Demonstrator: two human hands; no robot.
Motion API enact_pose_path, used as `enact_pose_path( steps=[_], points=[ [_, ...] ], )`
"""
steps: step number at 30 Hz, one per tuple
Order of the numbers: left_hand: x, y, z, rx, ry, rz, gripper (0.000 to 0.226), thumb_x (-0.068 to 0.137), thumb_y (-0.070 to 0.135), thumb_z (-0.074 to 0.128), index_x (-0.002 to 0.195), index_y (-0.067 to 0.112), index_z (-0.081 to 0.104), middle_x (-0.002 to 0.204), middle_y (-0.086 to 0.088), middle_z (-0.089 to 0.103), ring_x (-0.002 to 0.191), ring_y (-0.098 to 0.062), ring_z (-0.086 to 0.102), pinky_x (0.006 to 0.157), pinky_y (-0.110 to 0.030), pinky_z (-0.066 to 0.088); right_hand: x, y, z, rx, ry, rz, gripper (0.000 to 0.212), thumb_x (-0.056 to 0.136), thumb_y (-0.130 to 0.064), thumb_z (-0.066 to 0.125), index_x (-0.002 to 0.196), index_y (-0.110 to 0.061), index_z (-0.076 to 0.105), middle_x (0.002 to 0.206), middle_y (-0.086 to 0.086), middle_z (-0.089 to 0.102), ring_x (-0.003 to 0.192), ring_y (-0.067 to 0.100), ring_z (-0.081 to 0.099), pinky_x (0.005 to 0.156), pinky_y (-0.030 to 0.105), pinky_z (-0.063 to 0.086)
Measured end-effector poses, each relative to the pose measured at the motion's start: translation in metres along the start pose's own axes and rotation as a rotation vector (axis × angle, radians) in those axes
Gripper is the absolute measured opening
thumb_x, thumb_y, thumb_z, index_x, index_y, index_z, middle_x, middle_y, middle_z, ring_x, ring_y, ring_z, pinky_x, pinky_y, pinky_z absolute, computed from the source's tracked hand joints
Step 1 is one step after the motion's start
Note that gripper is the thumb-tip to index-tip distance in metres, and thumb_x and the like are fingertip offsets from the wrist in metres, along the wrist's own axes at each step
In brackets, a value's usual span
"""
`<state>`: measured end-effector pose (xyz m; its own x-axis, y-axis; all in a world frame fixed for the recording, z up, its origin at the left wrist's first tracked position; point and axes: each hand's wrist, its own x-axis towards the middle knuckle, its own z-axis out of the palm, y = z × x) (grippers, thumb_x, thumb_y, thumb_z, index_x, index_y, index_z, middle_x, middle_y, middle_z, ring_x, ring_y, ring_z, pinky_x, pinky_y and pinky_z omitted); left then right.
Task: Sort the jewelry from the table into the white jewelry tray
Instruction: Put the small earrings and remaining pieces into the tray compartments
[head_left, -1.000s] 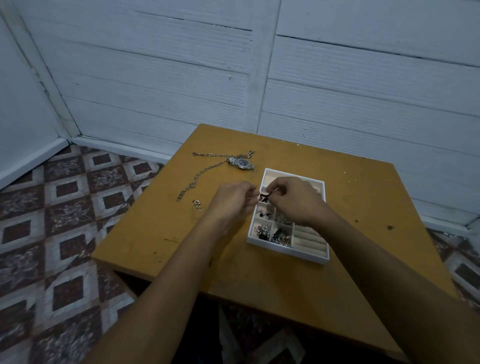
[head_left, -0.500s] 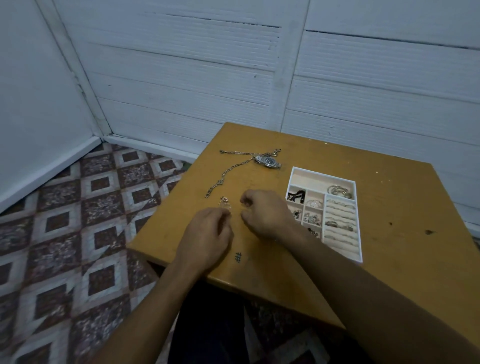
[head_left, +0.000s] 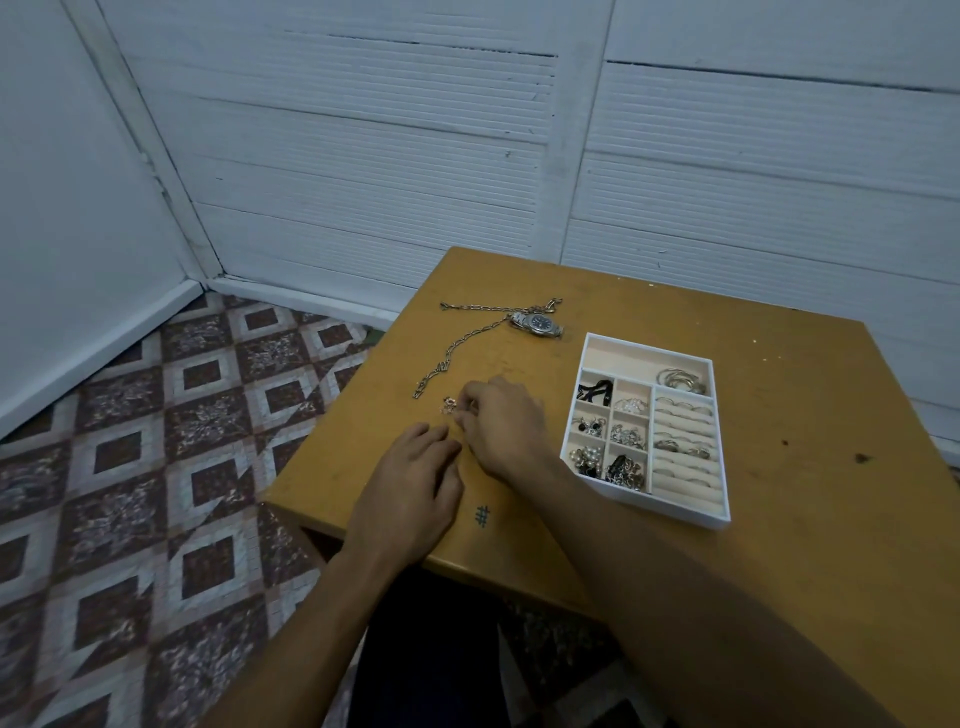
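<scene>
The white jewelry tray (head_left: 670, 512) sits on the right of the wooden table (head_left: 810, 467), its compartments holding rings, earrings and dark pieces. A small pinkish jewelry piece (head_left: 449, 404) lies on the table left of the tray. My right hand (head_left: 504, 426) hovers beside it with fingers curled, the tips right at the piece's edge; whether they pinch it is unclear. Just below, my left hand (head_left: 410, 483) rests on the table with loosely curled fingers and nothing seen in it. A silver watch (head_left: 537, 323) and a long chain (head_left: 457, 343) lie farther back.
The table's near-left corner (head_left: 270, 506) is close to my left wrist, with patterned floor tiles (head_left: 156, 467) beyond it. A white panelled wall (head_left: 467, 156) stands behind the table. A small inked mark (head_left: 482, 515) sits near the front edge.
Both hands left the tray, where they held a dark piece that now lies in it, and moved left to the small piece. Over the last half second the right fingertips closed in on it.
</scene>
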<state>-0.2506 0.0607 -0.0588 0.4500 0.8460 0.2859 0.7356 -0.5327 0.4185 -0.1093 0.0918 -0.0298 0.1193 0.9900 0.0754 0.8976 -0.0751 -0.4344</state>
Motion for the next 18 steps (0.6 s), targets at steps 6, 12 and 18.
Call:
enact_pose_path(
  steps=[6,12,18],
  points=[
    [0.000,-0.001,0.002,-0.013,0.018,-0.022,0.030,0.092,0.017,0.056,0.120,0.009,0.064,0.132,-0.010,0.058,0.132,-0.022,0.043,0.111,-0.026,0.024,-0.004,-0.003,0.003,-0.124,-0.037,0.002,0.023,0.097,-0.027,0.044,0.113,-0.014,0.053,0.118,0.008,0.054,0.113,0.027,0.045,0.094,0.042,0.035],
    [-0.002,0.001,0.002,-0.020,0.035,-0.028,0.028,0.091,0.015,0.058,0.117,0.008,0.066,0.131,-0.010,0.060,0.131,-0.022,0.045,0.109,-0.025,0.024,-0.012,-0.005,0.001,-0.191,-0.023,0.005,0.024,0.096,-0.021,0.042,0.118,-0.010,0.047,0.119,0.012,0.052,0.110,0.028,0.046,0.090,0.044,0.037],
    [-0.001,0.002,0.002,-0.031,0.043,-0.042,0.029,0.091,0.015,0.057,0.119,0.009,0.065,0.131,-0.007,0.059,0.132,-0.020,0.043,0.108,-0.022,0.022,-0.014,-0.006,-0.009,-0.078,-0.047,0.009,0.019,0.094,-0.009,0.042,0.113,-0.008,0.044,0.111,0.014,0.058,0.100,0.031,0.054,0.081,0.041,0.042]
  ],
)
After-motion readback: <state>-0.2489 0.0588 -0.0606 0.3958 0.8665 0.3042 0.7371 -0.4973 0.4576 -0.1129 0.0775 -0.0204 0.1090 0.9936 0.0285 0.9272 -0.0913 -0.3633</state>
